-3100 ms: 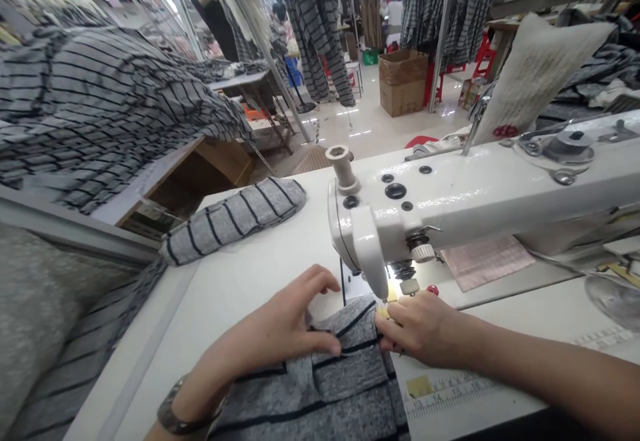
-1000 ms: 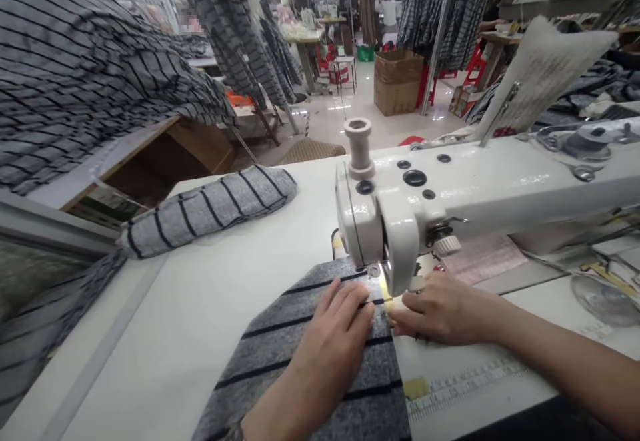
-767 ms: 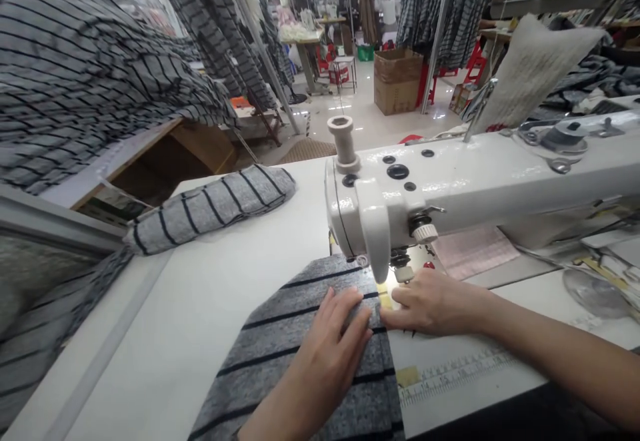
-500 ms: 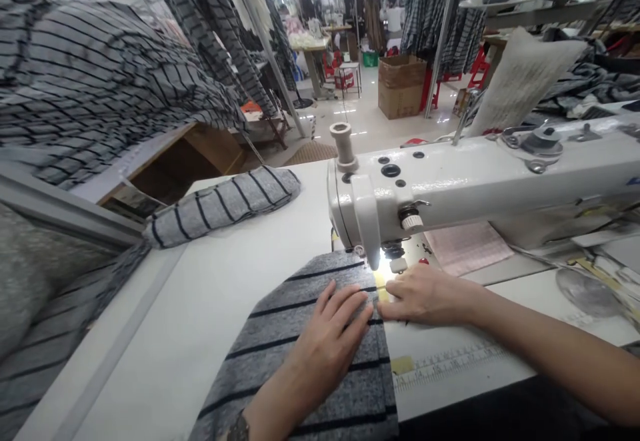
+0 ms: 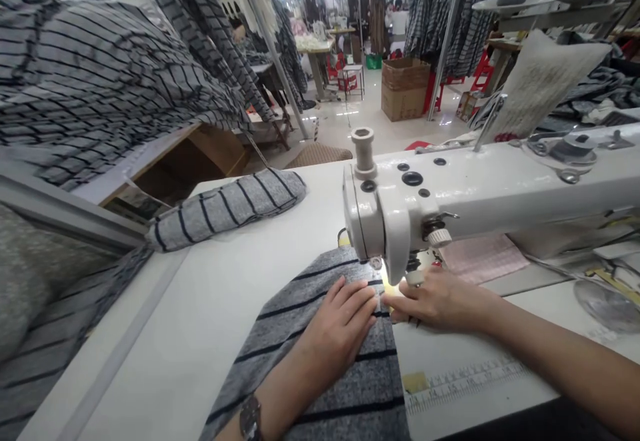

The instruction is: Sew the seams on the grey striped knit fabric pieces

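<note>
A grey fabric piece with dark stripes lies flat on the white sewing table, its far end under the head of a white sewing machine. My left hand rests palm down on this cloth, fingers stretched forward and lying close together. At the cloth's right edge, beside the lit needle area, my right hand has its fingers bent and drawn together, with the fingertips at the edge. The machine head partly hides those fingertips and the needle. A watch is on my left wrist.
A folded striped piece lies on the table's far left. Pink cloth sits under the machine arm. A printed ruler scale runs along the front right. Striped fabric is heaped at left; a cardboard box stands behind.
The view has shifted, so the machine appears farther right. Relative to the machine head, the striped cloth and my left hand have moved slightly forward. My right hand stays by the cloth's edge.
</note>
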A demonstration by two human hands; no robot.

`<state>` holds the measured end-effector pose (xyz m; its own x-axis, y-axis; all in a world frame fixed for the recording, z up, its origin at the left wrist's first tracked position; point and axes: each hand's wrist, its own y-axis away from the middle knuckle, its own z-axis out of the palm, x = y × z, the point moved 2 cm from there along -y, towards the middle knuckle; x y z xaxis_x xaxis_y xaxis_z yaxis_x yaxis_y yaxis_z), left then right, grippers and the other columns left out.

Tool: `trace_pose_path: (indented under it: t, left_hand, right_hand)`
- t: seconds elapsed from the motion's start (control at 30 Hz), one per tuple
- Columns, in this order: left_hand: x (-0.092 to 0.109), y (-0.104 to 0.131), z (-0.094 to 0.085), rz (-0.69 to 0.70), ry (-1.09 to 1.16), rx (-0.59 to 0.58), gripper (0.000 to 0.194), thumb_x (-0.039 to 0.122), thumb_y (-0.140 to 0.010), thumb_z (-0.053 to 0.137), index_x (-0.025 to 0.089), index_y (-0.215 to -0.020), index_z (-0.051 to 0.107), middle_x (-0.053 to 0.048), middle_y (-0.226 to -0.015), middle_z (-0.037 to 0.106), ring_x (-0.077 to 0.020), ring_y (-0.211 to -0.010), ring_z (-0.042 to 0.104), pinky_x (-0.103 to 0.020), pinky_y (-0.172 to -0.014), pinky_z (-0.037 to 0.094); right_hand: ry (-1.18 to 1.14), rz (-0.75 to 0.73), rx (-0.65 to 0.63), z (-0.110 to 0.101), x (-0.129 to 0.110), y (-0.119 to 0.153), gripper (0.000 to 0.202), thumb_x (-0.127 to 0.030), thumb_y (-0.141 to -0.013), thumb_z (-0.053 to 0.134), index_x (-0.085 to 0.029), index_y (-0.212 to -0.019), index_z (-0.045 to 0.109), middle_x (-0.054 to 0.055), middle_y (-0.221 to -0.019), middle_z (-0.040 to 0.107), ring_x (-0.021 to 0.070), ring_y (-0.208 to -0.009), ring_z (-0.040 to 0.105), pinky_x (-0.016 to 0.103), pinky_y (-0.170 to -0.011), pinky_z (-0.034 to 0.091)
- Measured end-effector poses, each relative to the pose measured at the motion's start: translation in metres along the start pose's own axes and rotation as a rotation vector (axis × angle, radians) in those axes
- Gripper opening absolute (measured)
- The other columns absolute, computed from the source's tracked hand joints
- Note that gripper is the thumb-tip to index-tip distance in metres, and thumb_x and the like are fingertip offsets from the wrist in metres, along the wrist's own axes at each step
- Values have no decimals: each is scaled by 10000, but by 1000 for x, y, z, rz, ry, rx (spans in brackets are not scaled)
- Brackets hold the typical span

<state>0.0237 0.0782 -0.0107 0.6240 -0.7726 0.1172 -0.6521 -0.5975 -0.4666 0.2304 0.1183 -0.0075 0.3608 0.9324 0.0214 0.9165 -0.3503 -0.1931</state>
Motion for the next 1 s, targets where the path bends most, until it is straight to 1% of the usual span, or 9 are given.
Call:
trace_pose_path:
  t: [0.17, 0.4, 0.47, 0.53, 0.67, 0.77, 0.83, 0.9, 1.0]
  left_hand:
    - [-23, -11, 8, 2, -10, 15, 237, 160, -997, 409, 145, -1101, 622, -112, -1095, 708, -235, -1081, 644, -476, -1026, 505]
    - [-31, -14, 9, 21, -10, 20, 242, 163, -1000, 398, 131, -1141, 593, -105, -1033, 713, -244, -1044, 654, -494, -1012, 513]
    - [-31, -13, 9, 11, -5, 7, 242, 159, -996, 410, 133, -1155, 591, -103, -1021, 712, -240, -1039, 658, -494, -1024, 505]
    - [-32, -13, 10, 2, -6, 13, 236, 164, -992, 422, 141, -1148, 598, -99, -1005, 711, -236, -1023, 664, -488, -1026, 506]
    - [-35, -18, 12, 10, -25, 54, 220, 173, -991, 425, 156, -1096, 617, -93, -994, 716, -232, -986, 674, -481, -1010, 520]
    - [-29, -24, 5, 56, -61, 55, 238, 183, -998, 397, 155, -1078, 619, -99, -1026, 720, -237, -992, 679, -476, -981, 539]
    - [-19, -20, -4, 68, -125, 6, 260, 190, -993, 379, 156, -1052, 630, -114, -1042, 717, -256, -999, 683, -461, -910, 574]
    - [-6, -5, -14, -30, -271, -42, 293, 172, -973, 356, 150, -972, 648, -133, -935, 712, -258, -832, 710, -386, -683, 614]
    - [7, 34, -19, -268, -443, -165, 318, 110, -918, 345, 135, -814, 644, -86, -613, 612, -195, -413, 570, -259, -336, 423]
  right_hand:
    - [22, 1, -108, 3, 2, -2, 227, -167, -1012, 432, -161, -1206, 551, -9, -694, 639, 138, -510, 490, 302, -488, 218]
    - [-25, 11, -96, 8, 2, 0, 257, -133, -984, 463, -157, -1218, 569, 25, -722, 676, 148, -558, 544, 266, -545, 328]
    - [-69, 29, -82, 9, 4, 0, 229, -158, -991, 459, -171, -1144, 628, 32, -734, 684, 152, -588, 562, 270, -577, 365]
    - [-128, 166, -27, 8, 11, -1, 209, -230, -989, 488, -183, -973, 690, 42, -761, 698, 160, -638, 593, 274, -609, 396]
    - [-196, 629, 89, 4, 28, -3, 323, -270, -982, 479, -184, -767, 705, 34, -720, 704, 141, -600, 590, 243, -573, 382]
    - [-195, 671, 105, -2, 31, -2, 347, -300, -980, 492, -176, -735, 705, 30, -653, 676, 133, -553, 558, 244, -538, 335]
    - [-196, 668, 106, -5, 31, 0, 321, -335, -962, 539, -174, -745, 712, 30, -646, 664, 134, -559, 554, 247, -539, 316]
    - [-181, 661, 67, -8, 31, 1, 296, -343, -966, 544, -174, -804, 726, 36, -670, 665, 143, -596, 567, 253, -561, 314]
    - [-166, 642, -37, -9, 30, -2, 319, -348, -990, 507, -168, -844, 726, 57, -713, 675, 161, -635, 578, 266, -577, 311]
